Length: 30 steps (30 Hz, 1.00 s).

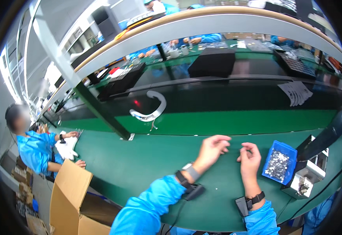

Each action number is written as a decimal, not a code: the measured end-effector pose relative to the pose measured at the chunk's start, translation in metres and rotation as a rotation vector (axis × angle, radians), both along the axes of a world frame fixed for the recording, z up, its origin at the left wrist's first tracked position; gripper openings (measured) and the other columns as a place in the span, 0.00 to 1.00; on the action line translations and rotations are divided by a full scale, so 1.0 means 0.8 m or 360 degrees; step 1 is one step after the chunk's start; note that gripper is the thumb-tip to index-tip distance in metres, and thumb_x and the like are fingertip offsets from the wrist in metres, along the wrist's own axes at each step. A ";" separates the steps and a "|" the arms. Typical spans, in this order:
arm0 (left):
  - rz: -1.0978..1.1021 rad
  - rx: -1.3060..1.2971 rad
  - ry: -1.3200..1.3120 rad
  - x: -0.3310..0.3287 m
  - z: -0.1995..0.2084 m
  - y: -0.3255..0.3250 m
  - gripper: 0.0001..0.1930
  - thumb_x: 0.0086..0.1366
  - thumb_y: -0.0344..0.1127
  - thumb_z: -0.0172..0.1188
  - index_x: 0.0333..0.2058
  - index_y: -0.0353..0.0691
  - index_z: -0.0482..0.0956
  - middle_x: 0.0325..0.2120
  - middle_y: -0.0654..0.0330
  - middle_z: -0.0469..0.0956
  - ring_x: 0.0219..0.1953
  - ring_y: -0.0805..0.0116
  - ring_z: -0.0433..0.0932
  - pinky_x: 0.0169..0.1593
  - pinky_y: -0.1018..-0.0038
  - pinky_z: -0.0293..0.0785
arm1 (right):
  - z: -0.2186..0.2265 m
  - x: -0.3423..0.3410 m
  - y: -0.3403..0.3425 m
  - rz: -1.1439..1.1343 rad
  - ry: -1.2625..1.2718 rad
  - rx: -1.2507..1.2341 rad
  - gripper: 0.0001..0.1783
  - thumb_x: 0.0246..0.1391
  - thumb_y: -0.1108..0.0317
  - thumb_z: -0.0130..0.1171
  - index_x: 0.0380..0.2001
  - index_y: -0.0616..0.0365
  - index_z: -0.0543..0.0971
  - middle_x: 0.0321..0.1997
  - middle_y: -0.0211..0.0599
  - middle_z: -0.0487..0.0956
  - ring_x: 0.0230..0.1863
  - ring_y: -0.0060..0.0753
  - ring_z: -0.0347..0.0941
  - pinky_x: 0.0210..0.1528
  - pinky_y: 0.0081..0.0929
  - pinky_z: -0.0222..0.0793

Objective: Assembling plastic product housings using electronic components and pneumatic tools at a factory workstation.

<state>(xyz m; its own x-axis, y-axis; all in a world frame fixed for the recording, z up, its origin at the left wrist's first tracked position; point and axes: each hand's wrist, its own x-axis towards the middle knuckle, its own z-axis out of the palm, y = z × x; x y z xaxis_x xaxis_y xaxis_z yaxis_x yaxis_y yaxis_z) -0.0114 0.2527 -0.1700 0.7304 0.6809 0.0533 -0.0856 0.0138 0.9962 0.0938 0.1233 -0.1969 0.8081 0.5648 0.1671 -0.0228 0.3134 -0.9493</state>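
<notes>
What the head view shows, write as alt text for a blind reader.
A person's left hand and right hand, both loosely curled, are over a green table, nothing visibly held. To their right, a blue bin of small parts sits beside a metal device. Beyond lies a curved white piece; at left are an open cardboard box and a co-worker.

Open cardboard box (66, 192) at lower left, flap up. Just past it, a co-worker in blue (34, 150), watch on wrist, some white thing (66, 149) at the hands. Stacked cartons (23, 176) on the floor behind. Green post (100, 111) meets a long wood-edged shelf (202, 25) overhead. Under that I see a black box (213, 63), black divided tray (294, 64) farther right, blue-sleeved arms (211, 38) beyond.
</notes>
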 end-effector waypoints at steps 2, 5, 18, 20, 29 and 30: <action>0.0167 0.0892 0.0245 -0.011 0.015 0.046 0.08 0.65 0.28 0.57 0.40 0.36 0.83 0.30 0.62 0.80 0.26 0.74 0.76 0.33 0.77 0.75 | 0.003 0.006 -0.006 -0.0013 0.0003 -0.0034 0.08 0.60 0.77 0.55 0.42 0.60 0.76 0.32 0.28 0.74 0.22 0.14 0.69 0.22 0.14 0.67; 0.0645 0.2092 0.0531 -0.042 0.040 0.140 0.10 0.54 0.26 0.58 0.36 0.37 0.81 0.38 0.51 0.78 0.46 0.49 0.74 0.53 0.58 0.70 | 0.013 0.003 0.001 0.0001 -0.0016 -0.0051 0.08 0.58 0.79 0.55 0.40 0.61 0.78 0.32 0.29 0.74 0.22 0.14 0.69 0.22 0.14 0.67; 0.0716 0.2006 0.1623 -0.125 0.001 0.304 0.14 0.56 0.39 0.65 0.36 0.35 0.80 0.32 0.44 0.81 0.37 0.43 0.80 0.43 0.53 0.76 | 0.005 0.008 0.004 -0.0089 -0.0019 0.0042 0.07 0.56 0.81 0.55 0.37 0.63 0.79 0.33 0.32 0.76 0.20 0.13 0.70 0.20 0.14 0.66; 0.0626 0.1937 0.1665 -0.121 0.016 0.279 0.14 0.56 0.39 0.65 0.35 0.35 0.80 0.30 0.44 0.81 0.37 0.44 0.80 0.43 0.53 0.76 | 0.002 0.007 0.004 -0.0079 -0.0045 0.0029 0.07 0.56 0.81 0.55 0.37 0.63 0.79 0.34 0.33 0.77 0.20 0.13 0.70 0.20 0.14 0.66; 0.0509 0.1357 0.0987 -0.106 0.132 0.201 0.13 0.58 0.35 0.65 0.38 0.32 0.83 0.28 0.49 0.83 0.30 0.59 0.83 0.37 0.66 0.77 | 0.013 0.005 -0.003 -0.0062 -0.0110 0.0039 0.07 0.56 0.80 0.54 0.38 0.63 0.78 0.32 0.32 0.76 0.20 0.15 0.71 0.21 0.15 0.67; 0.0416 0.1158 0.0834 -0.106 0.150 0.183 0.11 0.61 0.33 0.62 0.37 0.29 0.82 0.28 0.52 0.83 0.30 0.68 0.82 0.35 0.71 0.76 | 0.015 0.002 -0.003 -0.0035 -0.0119 0.0059 0.07 0.57 0.80 0.55 0.39 0.63 0.78 0.33 0.32 0.76 0.21 0.15 0.71 0.21 0.14 0.67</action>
<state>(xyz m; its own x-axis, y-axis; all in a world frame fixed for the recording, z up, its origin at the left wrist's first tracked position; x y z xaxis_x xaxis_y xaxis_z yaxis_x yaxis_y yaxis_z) -0.0961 0.3988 -0.0499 0.6103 0.7556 0.2380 0.4649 -0.5848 0.6647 0.0955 0.1211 -0.1847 0.8047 0.5396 0.2476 0.0548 0.3479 -0.9359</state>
